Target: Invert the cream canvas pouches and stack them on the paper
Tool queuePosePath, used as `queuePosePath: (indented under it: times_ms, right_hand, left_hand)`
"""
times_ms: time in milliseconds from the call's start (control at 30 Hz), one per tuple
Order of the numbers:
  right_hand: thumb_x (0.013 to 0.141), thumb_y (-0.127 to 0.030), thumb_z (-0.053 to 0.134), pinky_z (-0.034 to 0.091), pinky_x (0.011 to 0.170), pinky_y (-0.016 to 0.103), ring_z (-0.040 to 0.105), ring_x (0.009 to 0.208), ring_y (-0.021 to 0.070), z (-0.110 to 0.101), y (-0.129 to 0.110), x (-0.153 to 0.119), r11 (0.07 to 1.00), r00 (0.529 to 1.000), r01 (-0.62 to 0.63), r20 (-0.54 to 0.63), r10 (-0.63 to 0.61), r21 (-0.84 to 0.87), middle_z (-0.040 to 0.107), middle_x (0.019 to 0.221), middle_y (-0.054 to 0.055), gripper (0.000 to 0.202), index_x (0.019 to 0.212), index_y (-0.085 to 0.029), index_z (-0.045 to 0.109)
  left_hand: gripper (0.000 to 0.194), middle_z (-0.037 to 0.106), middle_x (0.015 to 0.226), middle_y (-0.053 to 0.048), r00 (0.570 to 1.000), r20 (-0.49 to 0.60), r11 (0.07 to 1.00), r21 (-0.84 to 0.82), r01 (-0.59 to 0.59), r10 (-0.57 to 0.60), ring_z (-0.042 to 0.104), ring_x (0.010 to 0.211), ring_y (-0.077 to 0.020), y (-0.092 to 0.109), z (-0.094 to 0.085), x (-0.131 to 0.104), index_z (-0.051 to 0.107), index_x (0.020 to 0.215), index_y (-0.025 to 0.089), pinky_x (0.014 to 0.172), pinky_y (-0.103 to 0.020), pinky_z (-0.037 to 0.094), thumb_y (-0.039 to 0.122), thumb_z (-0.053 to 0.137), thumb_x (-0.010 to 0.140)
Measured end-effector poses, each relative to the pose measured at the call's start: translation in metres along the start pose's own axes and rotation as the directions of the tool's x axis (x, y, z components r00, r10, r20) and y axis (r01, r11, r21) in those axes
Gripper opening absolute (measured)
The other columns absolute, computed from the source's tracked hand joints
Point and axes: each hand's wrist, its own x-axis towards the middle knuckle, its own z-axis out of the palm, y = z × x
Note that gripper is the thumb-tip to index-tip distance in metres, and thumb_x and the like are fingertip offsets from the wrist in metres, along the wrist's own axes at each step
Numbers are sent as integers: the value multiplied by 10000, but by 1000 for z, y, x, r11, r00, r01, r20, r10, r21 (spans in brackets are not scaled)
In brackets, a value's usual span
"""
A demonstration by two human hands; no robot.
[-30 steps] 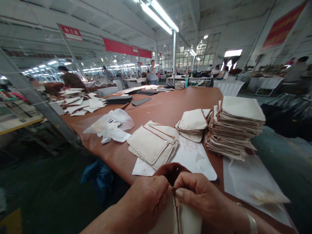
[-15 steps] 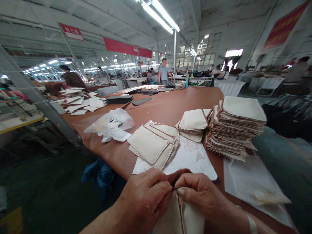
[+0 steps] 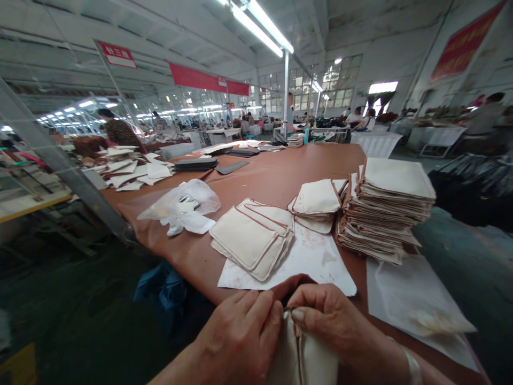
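At the near table edge, my left hand (image 3: 242, 334) and my right hand (image 3: 332, 318) grip a cream-backed brown leather piece (image 3: 318, 358) by its upper edge. A brown-edged seam runs down its middle between the hands. My right thumb and forefinger pinch the top of that seam. The left fingers are curled over the edge just beside it; their tips are partly hidden. Beyond the hands, several similar cream panels (image 3: 244, 238) with brown edges lie fanned on a white sheet (image 3: 320, 262). A smaller pile of panels (image 3: 318, 198) sits to their right.
A tall stack of cream panels (image 3: 393, 208) stands on the right of the brown-covered table (image 3: 280, 171). A clear plastic bag (image 3: 192, 198) lies at left. Dark pieces (image 3: 196, 163) and a heap of cream pieces (image 3: 134, 170) are farther back. People work in the background.
My left hand has shifted slightly right and down, its fingers curling closer to the seam top. My right hand keeps its pinch. A person in the background has moved right behind a post.
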Motion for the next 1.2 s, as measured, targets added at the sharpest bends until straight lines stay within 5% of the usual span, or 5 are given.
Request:
queuePosePath:
  times_ms: [667, 800, 900, 1067, 1200]
  right_hand:
    - [737, -114, 563, 268, 493, 212, 383, 557, 85, 15, -7, -3, 820, 985, 129, -26, -172, -558, 483, 589, -53, 100, 649, -160, 553]
    - [751, -139, 599, 275, 501, 206, 401, 578, 87, 10, -9, -5, 856, 992, 124, 48, -116, -502, 533, 633, -43, 87, 678, -158, 556]
    - [845, -251, 602, 307, 513, 198, 420, 571, 85, 4, -11, -5, 967, 992, 14, 122, 18, -253, 612, 681, -10, 138, 771, -135, 604]
    - [867, -305, 628, 340, 553, 204, 461, 598, 94, -2, -11, -3, 991, 989, 12, 147, 8, -132, 651, 718, 25, 204, 805, -111, 622]
    - [868, -288, 607, 327, 538, 203, 462, 629, 101, 0, -12, -3, 988, 988, 18, 153, 6, -154, 631, 780, 26, 181, 786, -126, 610]
  left_hand:
    - [161, 565, 730, -29, 976, 76, 948, -235, 215, -202, 496, 575, -156, 9, 16, -8, 542, 813, 174, 505, -279, 318, 117, 435, 919]
    - [198, 535, 704, -1, 809, 369, 635, -501, 588, -458, 477, 609, -124, 2, 10, -1, 511, 730, 172, 549, -229, 339, 186, 434, 912]
    - [237, 452, 634, 42, 643, 657, 257, -593, 763, -394, 394, 581, -103, -12, -1, 5, 511, 704, 168, 520, -206, 306, 307, 494, 895]
    - [302, 451, 675, 41, 615, 755, 37, -624, 780, -227, 383, 593, -98, -26, -10, 5, 578, 808, 151, 514, -204, 281, 429, 509, 900]
    - [251, 478, 704, 34, 672, 689, 235, -630, 740, -270, 398, 623, -107, -19, -10, 8, 613, 856, 150, 542, -211, 301, 396, 574, 884]
